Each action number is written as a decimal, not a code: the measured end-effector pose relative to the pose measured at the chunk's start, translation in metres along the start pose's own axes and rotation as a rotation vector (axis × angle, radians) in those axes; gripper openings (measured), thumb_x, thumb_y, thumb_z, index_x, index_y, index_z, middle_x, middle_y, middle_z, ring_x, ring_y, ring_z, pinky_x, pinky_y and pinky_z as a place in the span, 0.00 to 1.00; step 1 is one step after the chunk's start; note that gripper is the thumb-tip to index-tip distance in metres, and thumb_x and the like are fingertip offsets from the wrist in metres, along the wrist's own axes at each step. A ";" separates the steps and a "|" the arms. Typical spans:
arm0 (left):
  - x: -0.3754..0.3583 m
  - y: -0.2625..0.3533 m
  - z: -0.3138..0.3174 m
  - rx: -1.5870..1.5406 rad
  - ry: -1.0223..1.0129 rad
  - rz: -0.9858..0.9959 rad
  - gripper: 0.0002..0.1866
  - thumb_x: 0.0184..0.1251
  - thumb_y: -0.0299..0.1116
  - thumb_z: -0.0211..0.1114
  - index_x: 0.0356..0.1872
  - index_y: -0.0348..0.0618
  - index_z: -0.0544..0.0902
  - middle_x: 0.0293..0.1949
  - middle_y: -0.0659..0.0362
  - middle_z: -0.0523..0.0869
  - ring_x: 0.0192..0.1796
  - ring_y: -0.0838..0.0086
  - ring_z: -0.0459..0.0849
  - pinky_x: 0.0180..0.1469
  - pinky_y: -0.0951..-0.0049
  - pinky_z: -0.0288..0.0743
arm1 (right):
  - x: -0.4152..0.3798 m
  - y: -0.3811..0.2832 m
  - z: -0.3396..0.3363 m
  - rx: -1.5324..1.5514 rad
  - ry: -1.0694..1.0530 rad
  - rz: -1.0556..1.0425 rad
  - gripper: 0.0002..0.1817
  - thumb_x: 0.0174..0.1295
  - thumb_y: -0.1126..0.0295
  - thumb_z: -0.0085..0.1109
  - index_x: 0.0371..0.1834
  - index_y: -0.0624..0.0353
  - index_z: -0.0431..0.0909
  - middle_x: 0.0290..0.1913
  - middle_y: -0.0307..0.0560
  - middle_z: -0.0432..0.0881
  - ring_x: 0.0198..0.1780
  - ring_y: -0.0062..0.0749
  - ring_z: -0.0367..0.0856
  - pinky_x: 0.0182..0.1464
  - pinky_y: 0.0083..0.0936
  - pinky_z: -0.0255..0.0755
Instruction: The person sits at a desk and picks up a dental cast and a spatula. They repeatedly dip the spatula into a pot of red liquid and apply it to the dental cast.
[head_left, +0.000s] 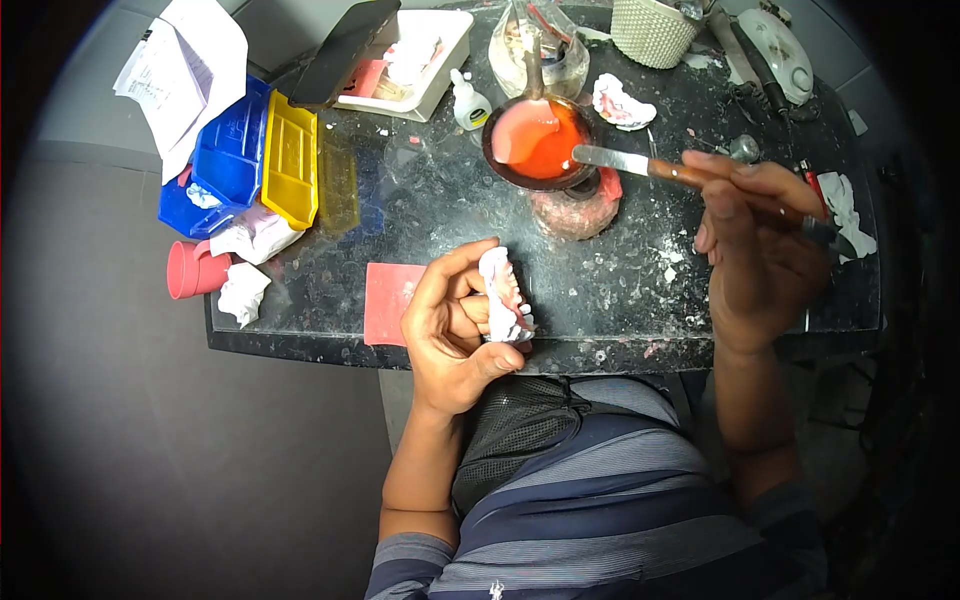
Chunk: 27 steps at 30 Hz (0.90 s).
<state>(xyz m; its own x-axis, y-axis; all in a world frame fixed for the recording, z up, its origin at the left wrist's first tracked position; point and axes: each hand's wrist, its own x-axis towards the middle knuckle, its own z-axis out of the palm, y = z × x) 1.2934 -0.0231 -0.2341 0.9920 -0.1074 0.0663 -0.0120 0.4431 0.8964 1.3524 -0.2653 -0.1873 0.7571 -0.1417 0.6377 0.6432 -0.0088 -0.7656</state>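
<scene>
Near the table's front edge, my left hand [440, 335] is closed around a white plaster dental cast [498, 295] with a row of teeth and pink wax along it. My right hand [765, 250] grips a wax knife [622, 161] by its wooden handle, the metal blade pointing left. The blade tip overlaps the right side of a small dark pan [493, 172] of melted red wax [565, 130]; a paler pink piece lies at its left. Below the pan is a rounded, wax-stained base [575, 215]. A flat pink wax sheet [388, 300] lies left of my left hand.
Another plaster cast [622, 102] lies behind the pan, near a small white bottle [468, 102]. A white tray [440, 60] stands at the back; blue [228, 150] and yellow [290, 165] bins and a pink mug [190, 270] line the left. A woven basket [652, 32] stands back right.
</scene>
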 end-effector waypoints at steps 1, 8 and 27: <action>0.000 -0.002 -0.001 0.010 0.001 0.011 0.52 0.47 0.38 0.88 0.68 0.24 0.65 0.43 0.52 0.82 0.41 0.76 0.86 0.42 0.79 0.82 | -0.001 -0.001 0.002 0.002 -0.001 0.000 0.13 0.64 0.81 0.67 0.48 0.64 0.75 0.43 0.60 0.89 0.33 0.24 0.85 0.33 0.16 0.79; -0.003 -0.007 -0.003 0.049 0.024 0.017 0.49 0.39 0.32 0.90 0.61 0.26 0.68 0.43 0.51 0.86 0.40 0.77 0.88 0.40 0.82 0.82 | -0.017 -0.005 0.009 0.065 -0.350 -0.093 0.14 0.63 0.83 0.65 0.49 0.67 0.72 0.42 0.68 0.86 0.42 0.45 0.90 0.42 0.32 0.88; -0.005 -0.007 -0.003 0.076 0.032 0.065 0.54 0.31 0.38 0.93 0.61 0.27 0.68 0.40 0.54 0.88 0.38 0.80 0.88 0.34 0.86 0.77 | -0.020 -0.014 0.022 -0.070 -0.458 -0.083 0.15 0.52 0.76 0.80 0.37 0.64 0.81 0.35 0.58 0.89 0.38 0.39 0.92 0.36 0.26 0.86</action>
<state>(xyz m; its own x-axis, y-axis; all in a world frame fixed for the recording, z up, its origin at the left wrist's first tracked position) 1.2889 -0.0232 -0.2419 0.9923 -0.0520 0.1125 -0.0846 0.3791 0.9215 1.3305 -0.2401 -0.1876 0.6862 0.3139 0.6562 0.7061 -0.0707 -0.7045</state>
